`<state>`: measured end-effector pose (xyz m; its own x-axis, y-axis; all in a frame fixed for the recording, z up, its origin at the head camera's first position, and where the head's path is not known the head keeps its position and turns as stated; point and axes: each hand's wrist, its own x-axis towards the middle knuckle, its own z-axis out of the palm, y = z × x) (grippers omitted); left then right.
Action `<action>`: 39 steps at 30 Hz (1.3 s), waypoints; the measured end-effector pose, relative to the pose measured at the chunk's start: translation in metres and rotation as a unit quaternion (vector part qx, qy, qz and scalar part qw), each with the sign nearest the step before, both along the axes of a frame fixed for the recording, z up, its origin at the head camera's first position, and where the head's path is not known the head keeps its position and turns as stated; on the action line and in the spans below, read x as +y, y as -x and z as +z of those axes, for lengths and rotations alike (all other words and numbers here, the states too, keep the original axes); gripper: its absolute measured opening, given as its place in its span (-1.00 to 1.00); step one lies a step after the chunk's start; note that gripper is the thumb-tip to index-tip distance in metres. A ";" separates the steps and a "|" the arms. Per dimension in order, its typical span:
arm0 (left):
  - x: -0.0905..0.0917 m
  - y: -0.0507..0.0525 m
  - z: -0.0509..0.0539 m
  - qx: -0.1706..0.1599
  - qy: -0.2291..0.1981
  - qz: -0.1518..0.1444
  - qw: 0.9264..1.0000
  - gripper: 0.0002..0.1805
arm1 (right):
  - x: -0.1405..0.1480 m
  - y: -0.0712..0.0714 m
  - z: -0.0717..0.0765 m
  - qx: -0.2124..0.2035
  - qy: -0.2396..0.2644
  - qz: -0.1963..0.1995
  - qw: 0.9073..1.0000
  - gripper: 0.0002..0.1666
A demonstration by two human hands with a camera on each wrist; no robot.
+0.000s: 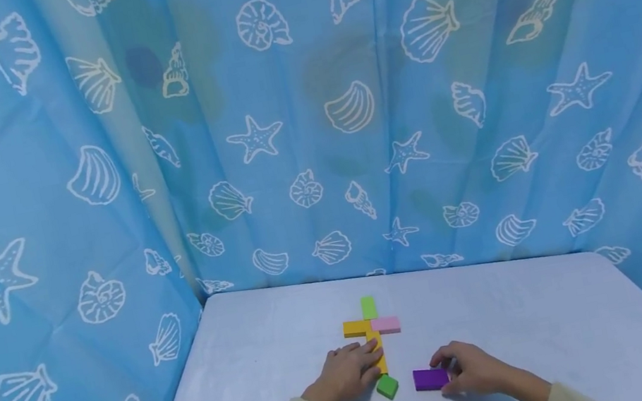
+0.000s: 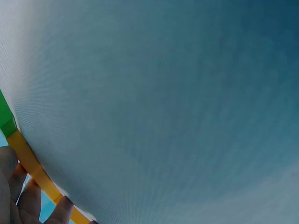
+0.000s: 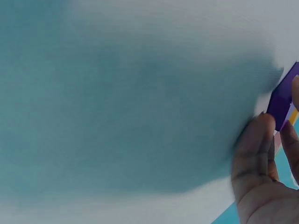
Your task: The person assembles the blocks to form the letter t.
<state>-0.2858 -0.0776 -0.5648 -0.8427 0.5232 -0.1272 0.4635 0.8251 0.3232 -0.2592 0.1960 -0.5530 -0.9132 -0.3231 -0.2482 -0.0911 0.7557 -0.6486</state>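
On the white table lies a cross-like row of blocks. At its far end is a light green block [image 1: 368, 307], with an orange block [image 1: 354, 328] and a pink block [image 1: 387, 326] as side arms. My left hand [image 1: 344, 375] rests its fingertips on the orange upright piece [image 1: 381, 364], covering part of it. A green block [image 1: 387, 387], turned like a diamond, meets its near end. To the right, my right hand [image 1: 469, 368] pinches the right end of a purple block [image 1: 430, 379]. The right wrist view shows that purple block [image 3: 281, 100] between thumb and fingers.
A blue curtain [image 1: 300, 154] printed with white shells and starfish hangs behind and to the sides of the white table [image 1: 265, 325]. The table's far edge runs close along the curtain.
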 end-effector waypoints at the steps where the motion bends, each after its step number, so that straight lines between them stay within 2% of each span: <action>1: 0.000 0.000 0.000 0.002 0.001 -0.001 1.000 -0.50 | 0.001 0.000 -0.001 0.001 0.002 0.001 1.000 -0.56; 9: -0.003 0.002 0.006 0.015 -0.001 -0.009 1.000 -0.50 | -0.005 0.002 0.000 0.007 0.018 -0.006 1.000 -0.62; 16: -0.003 0.003 -0.002 0.003 0.000 -0.003 1.000 -0.50 | -0.011 0.002 -0.002 -0.005 0.010 -0.007 1.000 -0.62; 25: -0.001 -0.002 -0.008 -0.003 -0.003 -0.007 1.000 -0.50 | -0.013 -0.002 -0.009 -0.014 0.004 -0.004 1.000 -0.65; 32: -0.001 -0.001 -0.004 0.015 0.002 -0.009 1.000 -0.51 | -0.017 -0.002 -0.002 -0.008 0.013 -0.001 1.000 -0.64; 39: -0.001 -0.001 -0.003 0.009 0.000 -0.007 1.000 -0.51 | -0.019 -0.002 0.001 -0.004 0.025 0.013 1.000 -0.65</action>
